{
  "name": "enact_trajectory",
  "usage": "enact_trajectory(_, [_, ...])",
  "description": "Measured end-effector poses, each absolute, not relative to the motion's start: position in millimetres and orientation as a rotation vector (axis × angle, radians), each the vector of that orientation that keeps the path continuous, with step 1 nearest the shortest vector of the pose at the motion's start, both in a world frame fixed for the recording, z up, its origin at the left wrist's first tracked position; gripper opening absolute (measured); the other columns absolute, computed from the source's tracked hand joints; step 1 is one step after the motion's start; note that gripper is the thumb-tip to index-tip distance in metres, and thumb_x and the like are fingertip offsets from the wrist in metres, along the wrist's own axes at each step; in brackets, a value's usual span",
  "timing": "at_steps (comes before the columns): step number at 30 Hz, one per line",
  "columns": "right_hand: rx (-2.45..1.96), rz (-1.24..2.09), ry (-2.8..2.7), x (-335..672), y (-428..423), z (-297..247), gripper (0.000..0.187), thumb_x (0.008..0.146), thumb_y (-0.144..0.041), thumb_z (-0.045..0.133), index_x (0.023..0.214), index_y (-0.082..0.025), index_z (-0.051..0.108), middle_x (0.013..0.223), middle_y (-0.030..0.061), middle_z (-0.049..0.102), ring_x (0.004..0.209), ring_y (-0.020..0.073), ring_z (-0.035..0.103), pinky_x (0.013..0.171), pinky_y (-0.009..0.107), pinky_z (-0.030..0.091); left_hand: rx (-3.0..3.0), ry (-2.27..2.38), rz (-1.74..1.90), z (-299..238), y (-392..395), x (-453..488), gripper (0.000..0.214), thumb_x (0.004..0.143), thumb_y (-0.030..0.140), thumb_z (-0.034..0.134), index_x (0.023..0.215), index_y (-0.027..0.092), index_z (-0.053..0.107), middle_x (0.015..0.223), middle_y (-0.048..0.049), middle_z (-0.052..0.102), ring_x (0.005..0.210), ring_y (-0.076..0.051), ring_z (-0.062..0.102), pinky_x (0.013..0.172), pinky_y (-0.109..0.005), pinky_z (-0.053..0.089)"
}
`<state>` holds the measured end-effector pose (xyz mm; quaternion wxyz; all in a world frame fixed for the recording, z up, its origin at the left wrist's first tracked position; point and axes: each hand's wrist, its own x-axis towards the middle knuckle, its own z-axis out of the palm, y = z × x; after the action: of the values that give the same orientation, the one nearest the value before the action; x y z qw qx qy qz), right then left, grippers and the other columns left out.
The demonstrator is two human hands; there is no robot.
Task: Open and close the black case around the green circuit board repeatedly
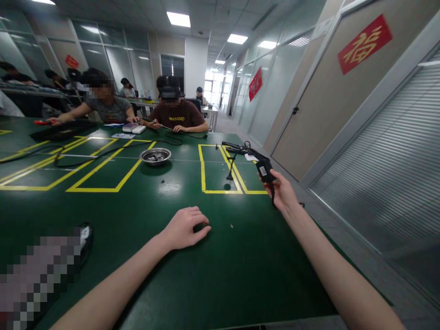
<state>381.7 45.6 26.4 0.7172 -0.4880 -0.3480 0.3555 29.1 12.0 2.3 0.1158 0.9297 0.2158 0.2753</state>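
Note:
My right hand (283, 190), at the right edge of the table, is closed around a black power adapter (264, 170) with a white label. A dark cord hangs below the adapter, and bundled black cable (245, 149) lies just past it. My left hand (188, 228) rests on the green tabletop (220, 275), holding nothing. Its fingers curve loosely, with the thumb apart from them. Between the yellow tape lines beyond my hands is a black plug (229, 177) on a short cord.
A round metal bowl (155, 156) with small metal parts stands left of centre. Yellow tape (92, 189) marks rectangles on the table. A long black cable (129, 143) winds across the far left. Two people sit opposite, hands on the table. A pixelated object (44, 270) lies at lower left.

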Motion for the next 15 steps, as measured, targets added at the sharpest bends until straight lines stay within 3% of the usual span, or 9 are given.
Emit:
enact_trajectory(5, [-1.329, 0.180, -0.896, 413, 72, 23, 0.042, 0.061, -0.057, 0.079, 0.072, -0.020, 0.063, 0.067, 0.0022, 0.069, 0.064, 0.0198, 0.065, 0.059, 0.031, 0.053, 2.699, 0.644, 0.757, 2, 11, 30, 0.015, 0.093, 0.027, 0.061, 0.086, 0.018, 0.071, 0.079, -0.0022, 0.073, 0.075, -0.017, 0.064, 0.071, -0.029, 0.048])
enact_trajectory(8, [-1.450, 0.049, -0.996, 420, 77, 13, 0.040, 0.057, -0.053, 0.079, 0.074, -0.018, 0.068, 0.072, 0.0071, 0.072, 0.069, 0.0242, 0.065, 0.067, 0.036, 0.052, 2.696, 0.646, 0.753, 1, 12, 31, 0.015, 0.093, 0.027, 0.061, 0.085, 0.018, 0.071, 0.079, -0.0026, 0.073, 0.075, -0.017, 0.064, 0.071, -0.029, 0.049])
enact_trajectory(15, [-1.968, -0.238, -1.354, 439, 85, -22, 0.034, 0.072, -0.047, 0.066, 0.087, -0.018, 0.075, 0.087, 0.0148, 0.076, 0.081, 0.0331, 0.068, 0.074, 0.041, 0.051, 2.672, 0.649, 0.752, 2, 9, 32, 0.015, 0.093, 0.026, 0.062, 0.084, 0.018, 0.070, 0.078, -0.0026, 0.072, 0.074, -0.016, 0.063, 0.072, -0.028, 0.049])
